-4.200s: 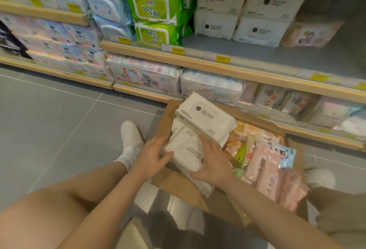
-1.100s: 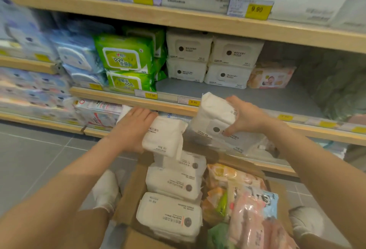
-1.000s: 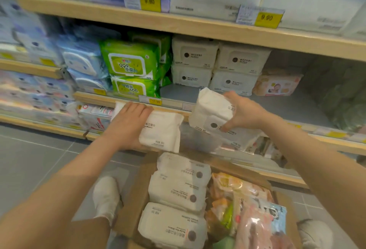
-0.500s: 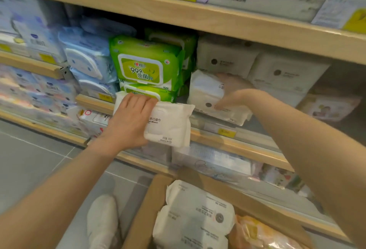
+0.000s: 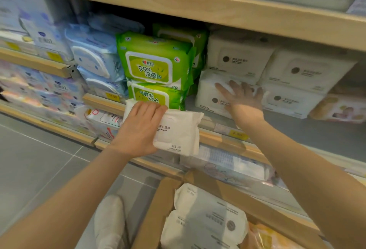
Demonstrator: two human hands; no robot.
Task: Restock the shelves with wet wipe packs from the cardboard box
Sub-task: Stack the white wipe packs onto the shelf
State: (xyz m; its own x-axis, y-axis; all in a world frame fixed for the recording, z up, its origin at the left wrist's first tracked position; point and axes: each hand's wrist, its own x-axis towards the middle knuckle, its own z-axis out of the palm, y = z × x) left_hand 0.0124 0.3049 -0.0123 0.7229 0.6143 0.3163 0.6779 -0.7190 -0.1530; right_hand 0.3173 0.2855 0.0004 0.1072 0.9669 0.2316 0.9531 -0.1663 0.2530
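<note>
Wet wipe pack point(image 5: 213, 94) now sits on the shelf point(image 5: 309, 135), center-right of frame; right hand point(image 5: 242, 95) has let go, fingers spread flat vs. it. Left hand point(image 5: 141, 128) grips a 2nd pack point(image 5: 178, 131), center frame, prob. next.

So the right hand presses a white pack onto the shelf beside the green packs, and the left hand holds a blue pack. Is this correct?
Not quite: the head view shows the left hand holding a white pack, not a blue one. The rest stands: the right hand presses a white pack onto the shelf beside the green packs.
</note>
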